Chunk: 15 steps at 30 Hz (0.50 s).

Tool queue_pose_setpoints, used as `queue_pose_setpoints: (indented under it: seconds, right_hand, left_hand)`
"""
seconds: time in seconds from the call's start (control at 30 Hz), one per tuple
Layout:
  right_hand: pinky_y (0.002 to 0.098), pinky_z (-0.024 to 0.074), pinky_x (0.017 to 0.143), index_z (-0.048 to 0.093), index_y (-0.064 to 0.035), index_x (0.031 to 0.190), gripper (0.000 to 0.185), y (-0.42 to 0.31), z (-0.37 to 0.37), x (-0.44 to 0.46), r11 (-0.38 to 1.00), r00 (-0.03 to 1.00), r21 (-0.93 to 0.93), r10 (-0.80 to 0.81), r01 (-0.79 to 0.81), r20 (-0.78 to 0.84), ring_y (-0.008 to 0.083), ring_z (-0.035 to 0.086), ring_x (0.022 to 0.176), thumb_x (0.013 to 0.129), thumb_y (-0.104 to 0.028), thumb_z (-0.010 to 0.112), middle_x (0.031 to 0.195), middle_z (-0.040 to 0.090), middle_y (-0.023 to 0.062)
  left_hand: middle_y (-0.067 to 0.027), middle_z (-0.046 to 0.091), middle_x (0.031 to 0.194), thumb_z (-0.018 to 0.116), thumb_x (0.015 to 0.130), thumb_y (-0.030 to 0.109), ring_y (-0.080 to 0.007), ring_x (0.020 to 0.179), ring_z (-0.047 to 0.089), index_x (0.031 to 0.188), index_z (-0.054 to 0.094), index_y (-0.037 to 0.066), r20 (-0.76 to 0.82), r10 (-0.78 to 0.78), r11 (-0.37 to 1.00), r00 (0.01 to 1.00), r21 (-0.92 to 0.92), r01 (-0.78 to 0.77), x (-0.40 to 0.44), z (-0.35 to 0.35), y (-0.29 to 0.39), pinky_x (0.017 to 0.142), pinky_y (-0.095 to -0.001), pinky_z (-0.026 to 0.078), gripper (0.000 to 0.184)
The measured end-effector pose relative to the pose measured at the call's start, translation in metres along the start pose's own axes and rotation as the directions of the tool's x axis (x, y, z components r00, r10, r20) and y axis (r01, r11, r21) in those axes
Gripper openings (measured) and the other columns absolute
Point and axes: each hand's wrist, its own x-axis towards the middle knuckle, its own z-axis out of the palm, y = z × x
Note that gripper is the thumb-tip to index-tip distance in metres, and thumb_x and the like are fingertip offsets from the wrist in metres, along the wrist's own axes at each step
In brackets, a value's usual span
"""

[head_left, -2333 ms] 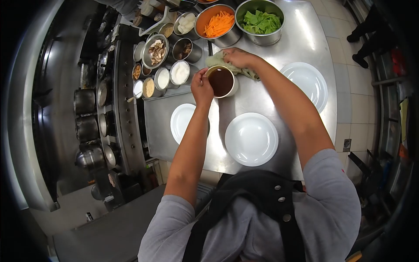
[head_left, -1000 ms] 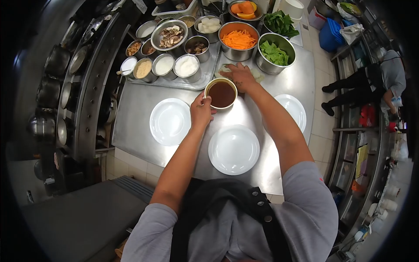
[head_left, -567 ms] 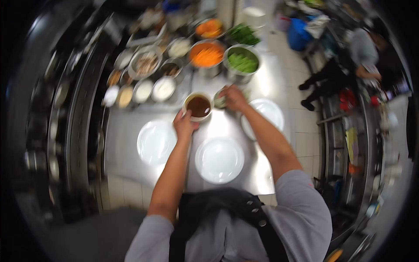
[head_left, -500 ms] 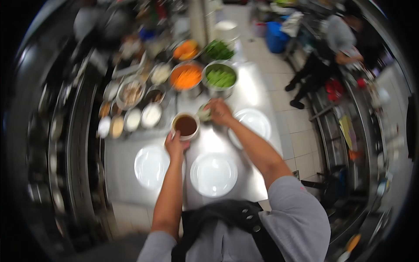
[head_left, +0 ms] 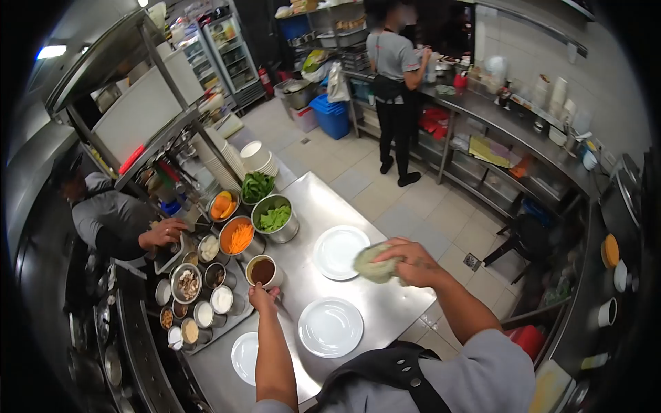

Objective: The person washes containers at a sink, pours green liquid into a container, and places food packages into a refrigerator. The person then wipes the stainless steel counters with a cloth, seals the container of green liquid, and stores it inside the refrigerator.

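Observation:
My left hand [head_left: 264, 299] is closed on a white cup [head_left: 274, 279] of brown sauce [head_left: 261, 270], beside the metal ingredient containers. A pale green cloth [head_left: 376, 264], slightly blurred, is gripped in my right hand [head_left: 415, 263]. The cloth is over the right edge of the far white plate [head_left: 339, 252]; whether it touches the plate I cannot tell. A second plate [head_left: 330, 327] lies nearer to me, between my arms. A third plate [head_left: 246, 358] is partly hidden by my left forearm. No food lies on the plates.
Metal pots of shredded carrot [head_left: 242, 237] and chopped lettuce [head_left: 275, 219] stand beyond the cup. Several small ingredient containers sit on a tray [head_left: 226, 331] to the left. One co-worker [head_left: 117, 213] reaches in from the left; another [head_left: 396, 76] stands at the back counter.
My right hand has carried the cloth from near the lettuce pot to the far plate's right side. My left hand still holds the cup. The view has swung, showing more of the room.

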Motion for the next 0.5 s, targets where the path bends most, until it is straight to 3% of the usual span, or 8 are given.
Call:
queue_pose_setpoints:
  seconds: [0.07,0.13,0.23,0.3,0.37,0.4,0.5]
  right_hand:
    - [0.0338,0.0396,0.097,0.07,-0.0068,0.098,0.043,-0.003,-0.018,-0.049,0.994,0.98,-0.033,0.094,-0.101,-0.173,0.0279,0.051,0.109,0.063,0.0,0.046,0.105,0.06,0.0148]
    - [0.0343,0.0399,0.097,0.07,-0.0061,0.096,0.041,-0.011,-0.025,-0.101,0.982,0.912,0.04,0.188,-0.187,-0.364,0.0293,0.052,0.107,0.063,0.0,0.048,0.105,0.061,0.0154]
    - [0.0347,0.0401,0.097,0.069,-0.0064,0.099,0.041,-0.023,-0.021,-0.18,0.932,0.809,-0.185,0.157,-0.31,-0.566,0.0308,0.053,0.104,0.063,-0.001,0.051,0.105,0.061,0.0155]
    - [0.0353,0.0406,0.096,0.066,-0.0075,0.107,0.045,-0.033,-0.001,-0.245,0.836,0.705,-0.381,0.009,-0.395,-0.709,0.0322,0.053,0.104,0.065,-0.002,0.051,0.106,0.06,0.0149]
    - [0.0362,0.0418,0.093,0.063,-0.009,0.112,0.046,-0.046,0.021,-0.288,0.861,0.661,-0.341,-0.006,-0.379,-0.75,0.0333,0.052,0.103,0.067,-0.004,0.053,0.103,0.059,0.0146]
    - [0.0367,0.0422,0.091,0.063,-0.0093,0.111,0.045,-0.051,0.044,-0.312,0.837,0.586,-0.275,0.066,-0.473,-0.808,0.033,0.052,0.103,0.068,-0.005,0.054,0.102,0.059,0.0141]
    - [0.0377,0.0432,0.088,0.063,-0.0101,0.108,0.04,-0.052,0.082,-0.362,0.777,0.436,-0.156,0.164,-0.61,-0.885,0.032,0.052,0.1,0.069,-0.007,0.057,0.1,0.057,0.0123]
  left_hand:
    - [-0.0151,0.056,0.108,0.048,0.09,0.014,-0.0309,0.072,0.062,0.117,0.047,0.005,0.029,-0.012,1.0,0.999,0.02,0.011,0.001,0.003,0.004,0.058,-0.0392,0.055,0.028]
    - [-0.0151,0.054,0.111,0.049,0.089,0.014,-0.032,0.088,0.058,0.122,0.045,0.006,0.125,0.015,0.999,0.992,-0.034,-0.011,0.022,-0.002,-0.006,0.068,-0.0432,0.053,0.034]
    - [-0.0158,0.05,0.119,0.05,0.089,0.015,-0.0349,0.101,0.053,0.125,0.044,0.006,0.172,-0.019,0.996,0.985,-0.086,0.034,0.041,-0.004,-0.005,0.076,-0.0469,0.051,0.037]
    - [-0.0156,0.047,0.124,0.053,0.087,0.021,-0.0372,0.107,0.05,0.126,0.044,0.007,0.282,-0.093,0.995,0.955,-0.019,0.102,0.062,-0.002,-0.001,0.08,-0.0488,0.05,0.042]
    - [-0.0144,0.047,0.126,0.057,0.085,0.028,-0.0371,0.111,0.049,0.127,0.045,0.008,0.275,-0.144,0.987,0.951,0.114,0.117,0.039,0.005,0.008,0.082,-0.0489,0.049,0.048]
    - [-0.0143,0.048,0.125,0.058,0.084,0.031,-0.0363,0.113,0.049,0.126,0.046,0.008,0.177,-0.164,0.971,0.97,0.204,0.127,0.005,0.008,0.031,0.082,-0.0488,0.048,0.049]
    - [-0.0111,0.053,0.12,0.058,0.084,0.031,-0.0288,0.11,0.051,0.124,0.047,0.008,0.284,0.122,0.956,0.951,0.223,-0.189,-0.03,-0.006,0.043,0.08,-0.0443,0.047,0.047]
